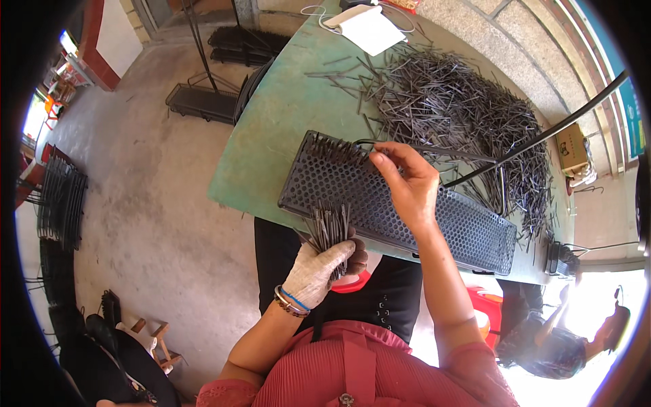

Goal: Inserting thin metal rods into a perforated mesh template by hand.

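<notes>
- Perforated black panel (376, 201) lies on the green desk (264, 159), partly under the right forearm.
- Done: short dark strips (333, 149) stand in the holes at its far-left end only.
- Left: most holes bare; looks early if all get filled.
- Gloved left hand (313, 273) closed around a strip bundle (329, 229).
- Bare right hand (410, 183) at the strips, thumb near fingers; can't tell if pinching one.
- Big loose pile (461, 102) behind.
</notes>
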The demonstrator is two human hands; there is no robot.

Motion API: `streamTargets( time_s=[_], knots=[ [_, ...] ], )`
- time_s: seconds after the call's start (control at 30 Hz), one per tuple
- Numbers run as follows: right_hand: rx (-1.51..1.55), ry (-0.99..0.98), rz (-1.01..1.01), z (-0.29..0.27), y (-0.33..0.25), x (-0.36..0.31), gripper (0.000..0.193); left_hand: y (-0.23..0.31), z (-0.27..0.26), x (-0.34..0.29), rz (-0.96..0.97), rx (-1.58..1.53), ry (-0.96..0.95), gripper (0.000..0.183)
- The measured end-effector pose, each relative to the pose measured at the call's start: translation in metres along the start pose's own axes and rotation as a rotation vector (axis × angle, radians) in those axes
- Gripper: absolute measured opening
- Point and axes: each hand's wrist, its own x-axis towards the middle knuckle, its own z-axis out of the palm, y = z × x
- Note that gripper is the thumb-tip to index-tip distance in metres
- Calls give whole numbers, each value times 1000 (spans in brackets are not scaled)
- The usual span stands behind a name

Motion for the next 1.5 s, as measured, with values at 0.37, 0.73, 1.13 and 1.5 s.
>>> streamTargets(
  time_s=[0.37,0.73,1.13,1.5],
  knots=[
    [-196,63,-200,16,22,15,17,2,-3,-1,-86,17,23,24],
    [-393,3,-300,20,24,2,20,4,-3,0,-91,1,37,20],
    [-582,68,-553,21,25,-2,21,1,-4,-1,-84,29,40,21],
    [138,-341,401,-4,0,-39,26,6,4,-1,81,47,-36,23]
  ],
)
